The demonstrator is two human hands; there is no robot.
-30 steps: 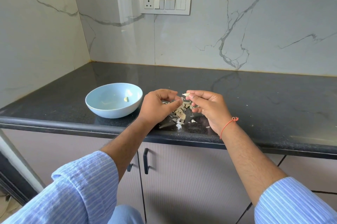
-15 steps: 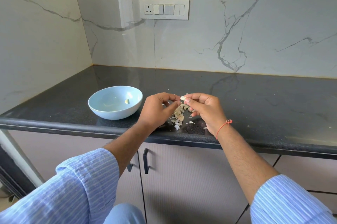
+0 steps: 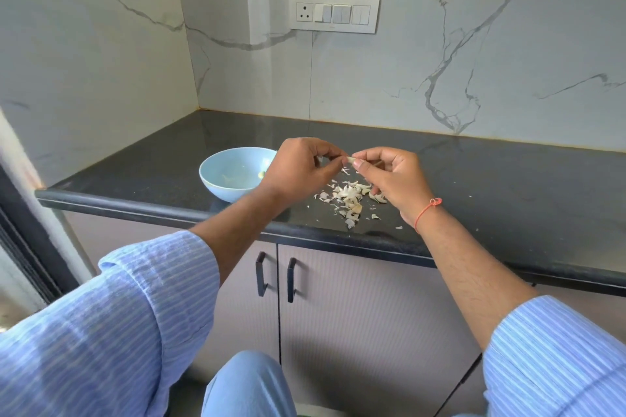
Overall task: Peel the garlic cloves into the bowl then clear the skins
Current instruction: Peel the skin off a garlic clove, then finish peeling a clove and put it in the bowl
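Together both hands (image 3: 349,165) pinch one garlic clove (image 3: 351,159).

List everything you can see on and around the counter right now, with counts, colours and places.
Light blue round bowl: one, on the counter left of the hands, a small pale bit inside.
Papery garlic skins and pieces: one scattered pile, off-white, on the counter below the hands.
Garlic clove: one, pale, pinched between both hands.
Black stone counter: one, along the wall.
White switch panel: one, on the marble wall.
Grey cabinet doors: two visible black handles, below the counter.
Orange wrist thread: one, right wrist.
Left hand: fingers on clove.
Right hand: fingers on clove.
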